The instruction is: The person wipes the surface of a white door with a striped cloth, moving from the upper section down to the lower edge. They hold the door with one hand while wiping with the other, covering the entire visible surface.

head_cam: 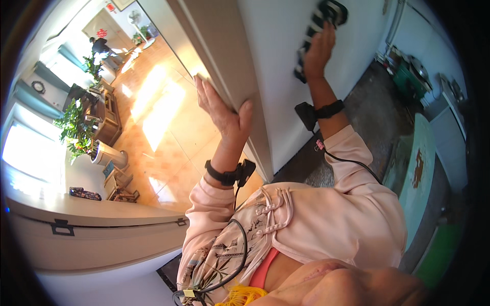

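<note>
My left hand [226,114] lies against the edge of a beige door frame [218,49], its thumb spread away from the fingers. My right hand [320,53] holds a black-and-white striped cloth [306,46] against a white wall surface [275,69]. The cloth is bunched under the palm and sticks out past the fingertips. Each wrist carries a black strap with a small box, and a dark cable [356,162] runs from the right one along the pink sleeve.
Left of the frame, a sunlit tiled room holds potted plants [74,130], a wooden cabinet [109,118], a standing fan [136,23] and a person [101,46] far back. To the right are a pale green worn board [417,172] and a green container [409,82] with pots.
</note>
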A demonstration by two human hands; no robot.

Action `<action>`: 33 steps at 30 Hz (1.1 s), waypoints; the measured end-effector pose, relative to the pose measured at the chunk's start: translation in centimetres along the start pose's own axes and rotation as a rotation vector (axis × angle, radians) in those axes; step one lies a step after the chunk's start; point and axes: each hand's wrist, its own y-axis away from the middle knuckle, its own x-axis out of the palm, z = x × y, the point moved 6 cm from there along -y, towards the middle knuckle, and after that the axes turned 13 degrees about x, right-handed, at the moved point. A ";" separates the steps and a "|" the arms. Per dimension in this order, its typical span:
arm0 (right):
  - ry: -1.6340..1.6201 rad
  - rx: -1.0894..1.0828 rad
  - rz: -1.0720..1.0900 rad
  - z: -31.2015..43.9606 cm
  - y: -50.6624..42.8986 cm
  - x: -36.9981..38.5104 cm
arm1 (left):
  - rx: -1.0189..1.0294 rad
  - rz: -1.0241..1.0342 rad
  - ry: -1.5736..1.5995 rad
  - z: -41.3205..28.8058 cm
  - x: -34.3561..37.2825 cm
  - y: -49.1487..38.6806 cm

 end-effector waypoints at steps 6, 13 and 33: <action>-0.134 -0.085 0.267 9.2 13.7 -4.8 | 0.060 -0.006 0.016 -0.1 0.5 0.1; -0.100 0.287 0.530 6.3 22.1 -7.6 | 0.002 -0.010 0.023 0.2 0.6 0.7; 0.065 0.556 -0.035 -31.0 -4.1 1.0 | -0.178 -0.181 -0.016 0.5 -2.2 2.8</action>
